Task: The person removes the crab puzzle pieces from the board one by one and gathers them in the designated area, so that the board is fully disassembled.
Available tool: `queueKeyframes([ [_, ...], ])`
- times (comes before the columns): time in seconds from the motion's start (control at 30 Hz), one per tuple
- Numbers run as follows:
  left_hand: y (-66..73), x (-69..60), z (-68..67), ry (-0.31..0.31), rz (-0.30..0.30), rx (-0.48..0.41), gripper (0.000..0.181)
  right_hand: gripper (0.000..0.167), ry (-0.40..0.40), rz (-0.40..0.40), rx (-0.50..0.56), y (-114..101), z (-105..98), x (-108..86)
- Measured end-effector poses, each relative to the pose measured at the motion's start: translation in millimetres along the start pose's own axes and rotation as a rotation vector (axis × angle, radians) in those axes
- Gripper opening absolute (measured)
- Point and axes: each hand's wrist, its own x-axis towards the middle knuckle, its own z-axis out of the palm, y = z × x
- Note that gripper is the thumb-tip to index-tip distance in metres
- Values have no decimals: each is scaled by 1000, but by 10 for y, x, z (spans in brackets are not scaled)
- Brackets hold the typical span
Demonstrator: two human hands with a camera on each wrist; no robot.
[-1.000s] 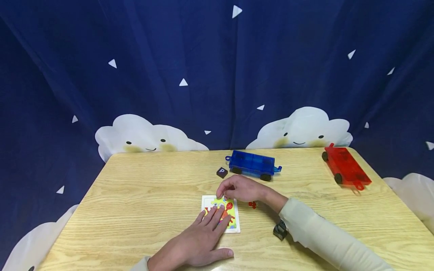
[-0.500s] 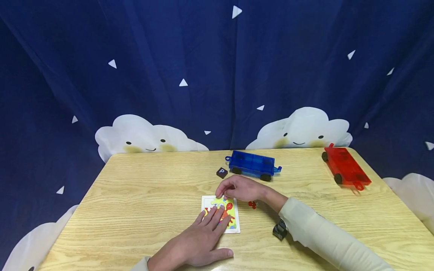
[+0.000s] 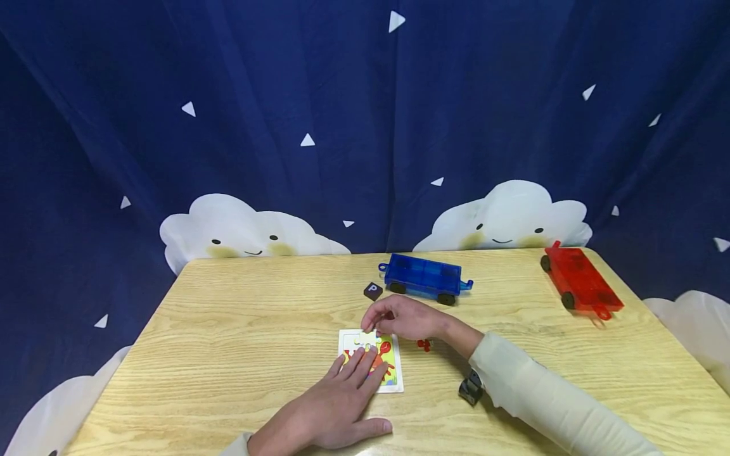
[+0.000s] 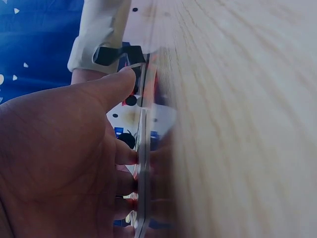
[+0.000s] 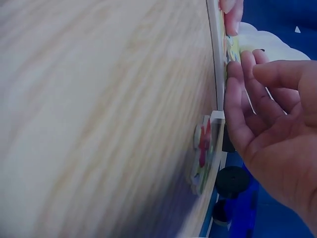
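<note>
A small jigsaw puzzle (image 3: 390,372) in a white frame lies on the table, showing a red crab on yellow. Across its lower left part rests my left hand (image 3: 336,405), fingers straight and spread, thumb out to the side on the tabletop. My right hand (image 3: 402,316) is at the top edge with curled fingers, pinching a puzzle piece (image 3: 367,339). That piece is tilted up and looks pale with glare. In the right wrist view the yellow piece (image 5: 233,48) stands out from the board near my right fingertips. The left wrist view shows the board edge-on beneath my left fingers (image 4: 126,182).
Right of the puzzle lies a loose red piece (image 3: 424,344). A black tile (image 3: 373,291) marked P and a blue toy wagon (image 3: 423,276) stand behind. A red wagon (image 3: 583,278) is at the far right. A black device (image 3: 471,387) sits at my right wrist.
The puzzle piece under my right fingertips has gone from lying flat to tilted up, now reflecting pale. My right hand has shifted very slightly left; my left hand has stayed put.
</note>
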Motion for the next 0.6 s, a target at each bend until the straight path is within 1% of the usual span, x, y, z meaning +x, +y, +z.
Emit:
queueKeyframes([
  [0.13,0,3,5,0,0,10,89,24,-12,-24,-18,-18,14,-4],
  [0.27,-2,4,12,-5,3,16,89,23,-9,-57,-58,-25,39,-10],
  [0.43,-11,11,19,-17,8,6,89,22,7,-43,-86,-20,57,-23],
  [0.5,-16,9,17,-8,14,20,89,20,12,-34,-88,-15,58,-22],
  [0.6,-28,4,10,21,26,50,87,16,18,-39,-77,-5,64,-13],
])
